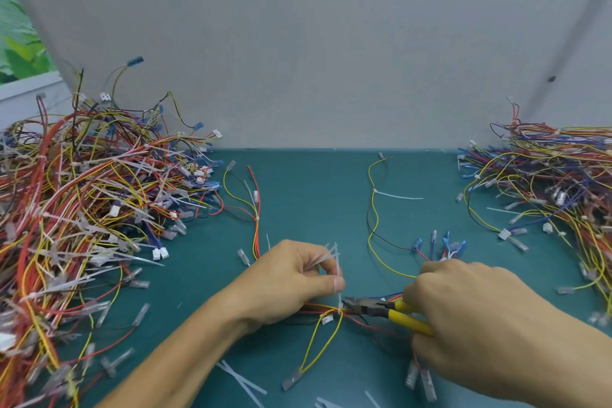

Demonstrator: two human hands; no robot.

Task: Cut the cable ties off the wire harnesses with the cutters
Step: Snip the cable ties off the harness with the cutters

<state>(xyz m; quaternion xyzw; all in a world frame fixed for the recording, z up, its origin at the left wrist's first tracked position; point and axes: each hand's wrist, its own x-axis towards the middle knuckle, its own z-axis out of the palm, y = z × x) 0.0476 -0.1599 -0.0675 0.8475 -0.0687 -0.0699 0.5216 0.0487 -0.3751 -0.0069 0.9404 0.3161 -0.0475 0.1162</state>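
Pinching tie (pixel 337 258), left hand (pixel 291 278); cutters (pixel 367 306), right hand (pixel 470 308), prob. at base.

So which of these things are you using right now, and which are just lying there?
In use: cutters, in the right hand; cable tie, pinched by the left hand; the wire harness under it.
Lying about: left wire pile; right wire pile; loose tie pieces at the front.
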